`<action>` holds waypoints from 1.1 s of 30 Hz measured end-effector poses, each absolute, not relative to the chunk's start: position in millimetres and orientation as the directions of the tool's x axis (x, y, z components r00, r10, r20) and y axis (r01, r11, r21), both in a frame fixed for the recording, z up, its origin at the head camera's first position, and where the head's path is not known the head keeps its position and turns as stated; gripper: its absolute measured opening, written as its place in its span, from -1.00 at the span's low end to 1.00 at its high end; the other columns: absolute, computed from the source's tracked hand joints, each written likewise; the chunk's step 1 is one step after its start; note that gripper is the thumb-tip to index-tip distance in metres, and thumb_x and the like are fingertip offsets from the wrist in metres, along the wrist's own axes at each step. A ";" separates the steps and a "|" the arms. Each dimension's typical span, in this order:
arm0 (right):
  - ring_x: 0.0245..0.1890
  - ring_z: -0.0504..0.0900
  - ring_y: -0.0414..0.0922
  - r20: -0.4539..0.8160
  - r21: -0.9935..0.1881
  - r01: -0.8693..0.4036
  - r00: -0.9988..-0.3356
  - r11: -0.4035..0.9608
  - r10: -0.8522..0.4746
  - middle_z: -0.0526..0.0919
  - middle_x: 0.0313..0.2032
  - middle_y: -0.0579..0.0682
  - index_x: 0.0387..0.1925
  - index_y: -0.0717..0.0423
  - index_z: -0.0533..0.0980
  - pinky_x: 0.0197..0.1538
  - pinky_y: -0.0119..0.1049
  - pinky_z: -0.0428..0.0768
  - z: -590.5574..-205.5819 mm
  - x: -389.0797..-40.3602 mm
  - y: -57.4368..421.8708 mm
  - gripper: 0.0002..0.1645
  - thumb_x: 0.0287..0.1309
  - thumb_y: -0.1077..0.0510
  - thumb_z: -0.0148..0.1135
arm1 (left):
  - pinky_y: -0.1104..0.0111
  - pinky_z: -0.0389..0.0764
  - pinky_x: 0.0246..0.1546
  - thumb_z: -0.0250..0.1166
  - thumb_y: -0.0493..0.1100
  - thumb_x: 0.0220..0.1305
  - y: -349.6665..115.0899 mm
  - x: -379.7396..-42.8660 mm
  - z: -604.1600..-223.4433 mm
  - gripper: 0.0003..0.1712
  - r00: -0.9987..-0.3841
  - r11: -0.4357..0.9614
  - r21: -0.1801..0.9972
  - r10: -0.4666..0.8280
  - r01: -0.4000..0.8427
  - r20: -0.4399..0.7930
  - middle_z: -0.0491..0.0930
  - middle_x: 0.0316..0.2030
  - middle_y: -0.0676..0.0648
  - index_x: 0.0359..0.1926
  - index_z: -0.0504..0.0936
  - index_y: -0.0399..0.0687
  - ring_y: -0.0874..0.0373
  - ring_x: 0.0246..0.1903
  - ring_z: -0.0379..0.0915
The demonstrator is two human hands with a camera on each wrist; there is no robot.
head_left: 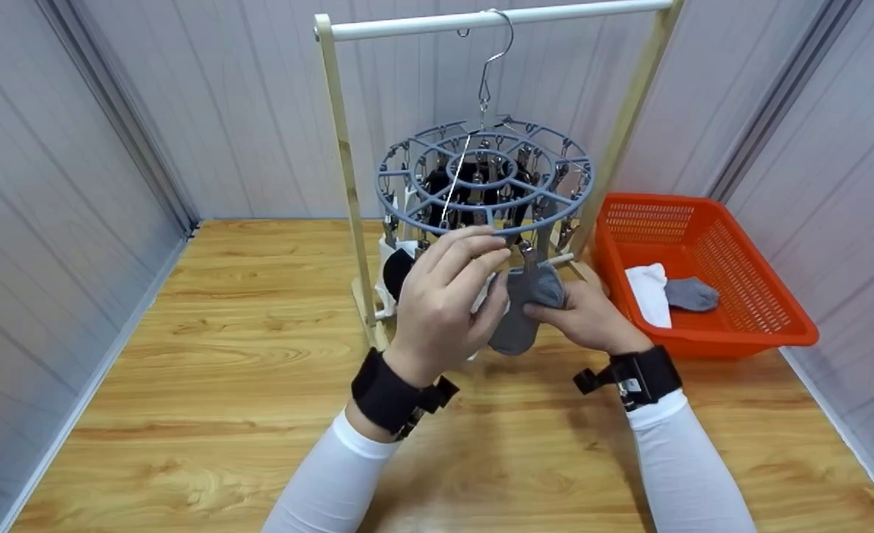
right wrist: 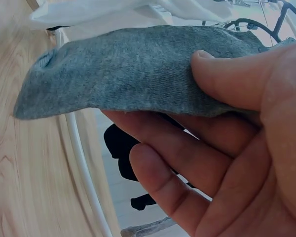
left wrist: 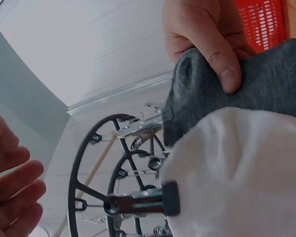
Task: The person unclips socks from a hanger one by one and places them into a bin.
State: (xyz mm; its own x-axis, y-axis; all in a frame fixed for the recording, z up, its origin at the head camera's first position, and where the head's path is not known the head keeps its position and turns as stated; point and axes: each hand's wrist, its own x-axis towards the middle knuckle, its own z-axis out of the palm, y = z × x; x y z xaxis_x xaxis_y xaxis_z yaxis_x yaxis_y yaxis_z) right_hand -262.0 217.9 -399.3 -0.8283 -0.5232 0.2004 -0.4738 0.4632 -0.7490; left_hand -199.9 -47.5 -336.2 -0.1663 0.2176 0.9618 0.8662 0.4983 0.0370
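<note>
The counter (head_left: 259,311) has a glossy, yellow-brown wood grain; on it stands a rack (head_left: 344,148) with pale wooden posts under a smooth white rail (head_left: 415,27). Next, a black cloth (head_left: 398,274) hangs low. The left hand (head_left: 444,296) has its grip apart, fingers loosely bent and holding nothing, just in front of the hanger (head_left: 490,216), a blue-gray disc of rings and spokes strung with metal clips. At its front right edge hangs the gray sock (head_left: 515,326), soft, flecked, finely ribbed, with a clip (head_left: 529,255) at its top. The right hand (head_left: 596,314) has its grip clamped on that sock, thumb pressed flat against the knit. Rightmost, an orange plastic basket (head_left: 704,259), slotted and flared, contains a white sock (head_left: 651,295) and a second gray sock (head_left: 692,294), rumpled.
</note>
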 end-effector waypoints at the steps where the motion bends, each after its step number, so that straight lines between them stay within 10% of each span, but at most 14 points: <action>1: -0.11 0.77 -0.17 0.200 -0.750 -0.473 -0.828 0.461 -0.524 0.89 -0.06 0.05 0.11 0.20 0.82 0.02 -0.35 0.68 -399.2 -262.3 217.8 -0.73 0.54 0.15 0.42 | 0.21 0.63 0.38 0.43 -0.33 0.39 -46.9 -199.3 -336.1 -0.76 -0.163 0.497 0.035 0.217 0.867 0.962 0.78 0.05 -0.19 0.04 0.82 -0.28 -0.10 0.19 0.70; 23: -0.23 0.68 -0.10 0.197 -0.735 -0.500 -0.804 0.458 -0.561 0.89 -0.05 -0.01 0.14 0.14 0.82 -0.08 -0.30 0.58 -393.8 -251.9 208.6 -0.70 0.53 0.11 0.44 | 0.13 0.73 0.24 0.39 -0.08 0.61 -30.1 -204.8 -364.4 -0.40 -0.624 0.511 0.446 0.253 0.735 0.739 0.71 0.26 -0.30 0.43 0.56 -0.40 -0.10 0.21 0.71; 33: -0.08 0.77 -0.13 0.188 -0.709 -0.517 -0.794 0.479 -0.578 0.88 0.01 0.01 0.17 0.16 0.80 0.06 -0.25 0.71 -395.3 -249.9 200.3 -0.67 0.53 0.10 0.44 | 0.23 0.63 0.34 0.39 -0.09 0.61 -29.6 -210.2 -364.8 -0.34 -0.810 0.277 0.762 0.173 0.586 0.560 0.70 0.28 -0.20 0.53 0.49 -0.35 -0.02 0.25 0.67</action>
State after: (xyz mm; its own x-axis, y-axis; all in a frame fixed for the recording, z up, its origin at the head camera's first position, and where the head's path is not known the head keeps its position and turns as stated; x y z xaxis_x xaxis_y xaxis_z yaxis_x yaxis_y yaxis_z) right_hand -249.9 200.3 -395.3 -0.7940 -0.5782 0.1877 -0.5168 0.4794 -0.7093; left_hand -210.2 -29.6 -364.8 -0.8103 0.1734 0.5598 0.5856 0.2766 0.7620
